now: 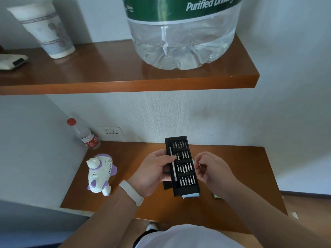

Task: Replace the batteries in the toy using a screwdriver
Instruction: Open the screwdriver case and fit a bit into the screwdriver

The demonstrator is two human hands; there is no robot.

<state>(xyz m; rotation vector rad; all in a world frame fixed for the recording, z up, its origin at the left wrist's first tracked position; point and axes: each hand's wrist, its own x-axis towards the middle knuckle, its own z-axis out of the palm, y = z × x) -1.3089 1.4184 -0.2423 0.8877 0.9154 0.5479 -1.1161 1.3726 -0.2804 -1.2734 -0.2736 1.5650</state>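
Observation:
My left hand (152, 173) grips a black bit case (184, 187) above the wooden desk (241, 167), its thumb lying over the slim grey screwdriver handle (173, 167) stored along the case's left side. Rows of several metal bits fill the case, with a gap in the second row. My right hand (213, 171) hovers just right of the case, thumb and fingers curled in a pinch on what looks like a small thin bit (199, 164). The white and purple airplane toy (100, 173) lies on the desk at the left, apart from both hands.
A red-capped plastic bottle (86, 136) stands in the back left corner beside a wall socket (111, 131). A small green object (217, 196) lies near my right wrist. The upper shelf (125, 85) carries a large water jug (182, 38) and a paper cup (46, 29).

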